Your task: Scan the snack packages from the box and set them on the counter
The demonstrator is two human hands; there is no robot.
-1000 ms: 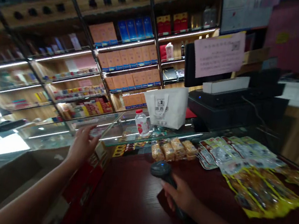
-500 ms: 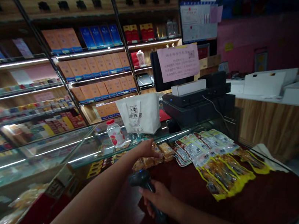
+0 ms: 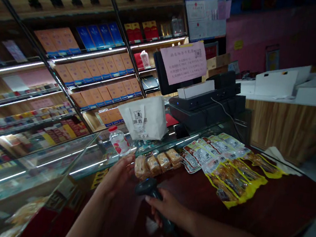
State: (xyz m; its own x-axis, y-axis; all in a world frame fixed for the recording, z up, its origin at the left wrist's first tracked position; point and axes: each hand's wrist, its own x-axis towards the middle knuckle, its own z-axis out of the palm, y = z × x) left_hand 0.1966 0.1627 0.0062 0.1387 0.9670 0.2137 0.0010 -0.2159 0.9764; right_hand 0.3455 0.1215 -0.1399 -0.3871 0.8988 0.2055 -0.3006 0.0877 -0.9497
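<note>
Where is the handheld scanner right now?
In the head view, the scanner is below centre in the right hand, on the near side of the wrapped packs.

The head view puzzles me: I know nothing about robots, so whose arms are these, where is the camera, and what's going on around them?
There is no robot here: these are a person's own bare hands. The camera is worn on that person's head, looking forward and down, so the arms reach in from below. The right hand grips a dark handheld scanner. The left hand is beside a row of wrapped packs; blur hides whether it touches them. To the right, silvery packets and yellow-edged packets lie on the dark red countertop. Farther back stand a red-capped bottle and a white bag.
</note>
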